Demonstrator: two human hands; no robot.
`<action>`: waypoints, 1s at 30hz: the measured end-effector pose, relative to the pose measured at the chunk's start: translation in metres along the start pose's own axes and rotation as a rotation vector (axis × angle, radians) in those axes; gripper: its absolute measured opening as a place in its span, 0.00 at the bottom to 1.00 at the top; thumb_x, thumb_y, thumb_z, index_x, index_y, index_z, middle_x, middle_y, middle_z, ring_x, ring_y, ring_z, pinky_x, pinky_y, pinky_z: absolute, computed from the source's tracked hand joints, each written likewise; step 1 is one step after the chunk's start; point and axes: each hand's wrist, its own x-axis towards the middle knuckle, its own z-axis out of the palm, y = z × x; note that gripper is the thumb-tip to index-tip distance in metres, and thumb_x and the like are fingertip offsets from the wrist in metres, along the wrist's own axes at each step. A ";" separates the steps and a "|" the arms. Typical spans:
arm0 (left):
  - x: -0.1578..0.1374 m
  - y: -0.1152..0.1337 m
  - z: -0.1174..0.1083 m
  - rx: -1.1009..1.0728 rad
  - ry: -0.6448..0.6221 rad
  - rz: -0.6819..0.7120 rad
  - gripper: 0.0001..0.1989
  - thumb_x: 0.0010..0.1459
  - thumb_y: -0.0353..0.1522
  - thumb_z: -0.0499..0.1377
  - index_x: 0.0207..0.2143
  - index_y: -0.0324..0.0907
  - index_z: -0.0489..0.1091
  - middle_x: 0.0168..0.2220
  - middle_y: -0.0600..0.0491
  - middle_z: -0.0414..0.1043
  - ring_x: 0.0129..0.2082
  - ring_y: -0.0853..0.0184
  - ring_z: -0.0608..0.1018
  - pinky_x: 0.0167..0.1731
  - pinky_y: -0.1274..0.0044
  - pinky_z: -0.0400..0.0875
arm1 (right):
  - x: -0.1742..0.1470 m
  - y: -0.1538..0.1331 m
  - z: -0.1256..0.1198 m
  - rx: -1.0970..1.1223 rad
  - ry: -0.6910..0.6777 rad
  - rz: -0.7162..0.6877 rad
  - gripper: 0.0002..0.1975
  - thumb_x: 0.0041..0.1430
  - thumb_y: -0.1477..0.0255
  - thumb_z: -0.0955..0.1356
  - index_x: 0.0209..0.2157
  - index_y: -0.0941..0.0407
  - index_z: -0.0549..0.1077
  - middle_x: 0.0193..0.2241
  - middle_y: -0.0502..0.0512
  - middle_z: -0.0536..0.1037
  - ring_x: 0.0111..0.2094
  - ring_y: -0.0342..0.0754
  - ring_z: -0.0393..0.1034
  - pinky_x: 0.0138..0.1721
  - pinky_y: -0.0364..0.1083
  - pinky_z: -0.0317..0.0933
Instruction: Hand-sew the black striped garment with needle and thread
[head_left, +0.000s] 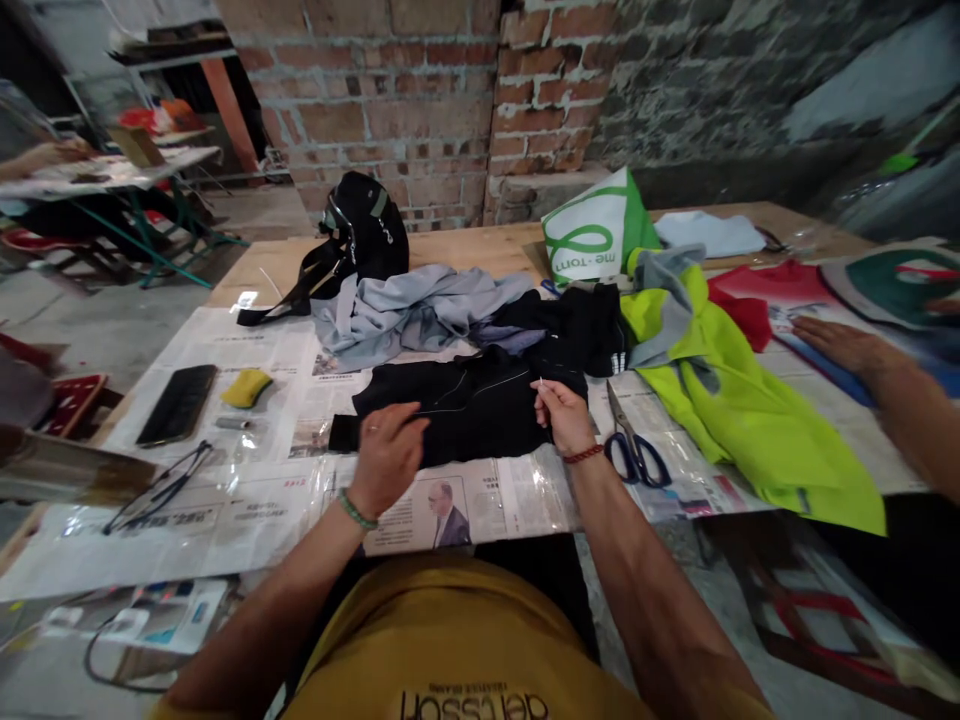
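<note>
A black garment (480, 415) with thin pale seam lines lies spread on newspaper in front of me. My left hand (391, 448) rests at its left part, fingers apart and touching the cloth. Over the right end of the garment, my right hand (562, 412) is closed in a pinch. A tiny pale tip shows at its fingertips, too small to name. Scissors (636, 450) with dark blue handles lie just right of that hand, blades partly apart. Behind the garment are a crumpled grey cloth (420, 305) and another black garment with white stripes (592, 325).
On the left lie a phone (177, 404), a yellow sponge (247, 387), glasses (161, 490) and a bottle-like container (67, 468). A black bag (367, 225) and a green-white bag (600, 230) stand behind. Right are a neon-yellow garment (750, 400) and another person's hand (840, 345).
</note>
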 end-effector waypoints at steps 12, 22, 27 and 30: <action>0.060 0.031 0.061 -0.101 -0.238 -0.035 0.07 0.56 0.29 0.56 0.31 0.43 0.75 0.41 0.49 0.73 0.42 0.61 0.71 0.43 0.66 0.63 | -0.002 0.000 -0.003 0.113 -0.019 -0.052 0.16 0.47 0.60 0.69 0.34 0.57 0.71 0.16 0.42 0.66 0.13 0.36 0.57 0.13 0.38 0.49; 0.104 0.035 0.049 -0.634 -0.299 -0.152 0.07 0.54 0.30 0.56 0.30 0.40 0.74 0.28 0.55 0.74 0.29 0.72 0.73 0.34 0.80 0.66 | -0.047 -0.047 0.009 0.235 -0.054 -0.249 0.09 0.55 0.63 0.66 0.35 0.53 0.69 0.17 0.43 0.64 0.17 0.38 0.60 0.23 0.41 0.59; 0.111 0.038 0.045 -0.669 -0.304 -0.241 0.08 0.53 0.32 0.57 0.28 0.39 0.75 0.25 0.56 0.74 0.26 0.73 0.72 0.30 0.81 0.65 | -0.053 -0.048 0.022 0.336 -0.152 -0.115 0.09 0.53 0.64 0.68 0.34 0.54 0.70 0.19 0.44 0.65 0.18 0.38 0.61 0.29 0.46 0.66; 0.102 0.033 0.045 -0.686 -0.311 -0.254 0.07 0.52 0.31 0.58 0.29 0.39 0.75 0.26 0.56 0.75 0.26 0.72 0.73 0.29 0.82 0.66 | -0.041 -0.044 0.022 0.382 -0.058 -0.109 0.11 0.49 0.64 0.70 0.34 0.53 0.70 0.20 0.44 0.67 0.20 0.38 0.63 0.31 0.45 0.67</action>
